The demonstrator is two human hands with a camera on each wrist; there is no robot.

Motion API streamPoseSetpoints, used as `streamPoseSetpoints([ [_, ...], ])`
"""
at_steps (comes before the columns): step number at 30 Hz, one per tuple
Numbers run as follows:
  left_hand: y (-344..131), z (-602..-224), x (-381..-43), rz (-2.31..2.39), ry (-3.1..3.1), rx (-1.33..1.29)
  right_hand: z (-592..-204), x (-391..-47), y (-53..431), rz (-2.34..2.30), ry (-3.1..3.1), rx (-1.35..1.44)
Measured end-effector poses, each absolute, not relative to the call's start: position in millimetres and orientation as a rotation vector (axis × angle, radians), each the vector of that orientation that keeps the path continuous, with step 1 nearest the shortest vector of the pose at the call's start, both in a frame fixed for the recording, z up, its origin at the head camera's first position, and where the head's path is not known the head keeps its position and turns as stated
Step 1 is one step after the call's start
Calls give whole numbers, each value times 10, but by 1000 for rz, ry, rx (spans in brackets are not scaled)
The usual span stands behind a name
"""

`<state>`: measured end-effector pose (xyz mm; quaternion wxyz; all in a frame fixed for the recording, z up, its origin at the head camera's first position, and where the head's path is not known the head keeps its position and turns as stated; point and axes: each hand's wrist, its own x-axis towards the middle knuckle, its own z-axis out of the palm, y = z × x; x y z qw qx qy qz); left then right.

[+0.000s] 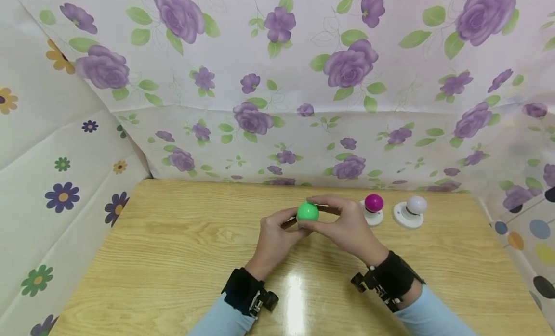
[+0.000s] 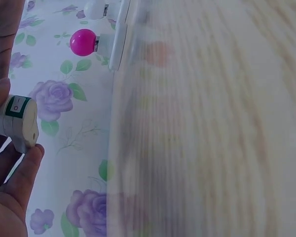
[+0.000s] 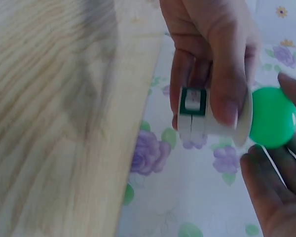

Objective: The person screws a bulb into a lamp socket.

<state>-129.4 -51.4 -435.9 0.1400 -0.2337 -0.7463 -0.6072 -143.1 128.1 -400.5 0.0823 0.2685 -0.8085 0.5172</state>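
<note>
A round green bulb (image 1: 308,212) is held up above the table between both hands. It sits at the end of a white lamp holder (image 3: 212,118), which has a flared rim and a green label. My left hand (image 1: 277,233) grips the lamp holder, its thumb lying along the white body in the right wrist view. From the other side, my right hand (image 1: 344,225) pinches the green bulb with thumb and fingers. In the left wrist view the label end of the lamp holder shows, but the bulb is hidden.
Right of the hands, a magenta bulb (image 1: 374,203) and a white bulb (image 1: 416,205) stand in round white bases on the wooden table (image 1: 195,249). A flower-patterned sheet (image 1: 277,148) rises behind the table's back edge; patterned sheets also flank both sides.
</note>
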Motion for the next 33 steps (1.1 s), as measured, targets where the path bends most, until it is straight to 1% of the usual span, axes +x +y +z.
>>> streamPoseSetpoints([
  [6,-543,-4400,-1329,-1780,-2125,-719,-3758,-1377,1322,1608,-2540,935],
  [12,-547,-4655,-1434,-1798,-2143,-726,-3738,-1396,1337,1649,-2576,1037],
  [15,-550,-4742,-1475,-1796,-2148,-733,-3756,-1397,1328,1661,-2583,1025],
  [19,-554,-4769,-1489,-1792,-2134,-746,-3773,-1389,1311,1672,-2585,960],
  [24,-549,-4738,-1473,-1792,-2146,-731,-3793,-1382,1293,1677,-2561,895],
  [29,-544,-4557,-1381,-1797,-2125,-722,-3855,-1395,1271,1705,-2522,831],
  [33,-543,-4407,-1314,-1774,-2120,-702,-3987,-1435,1255,1721,-2442,790],
])
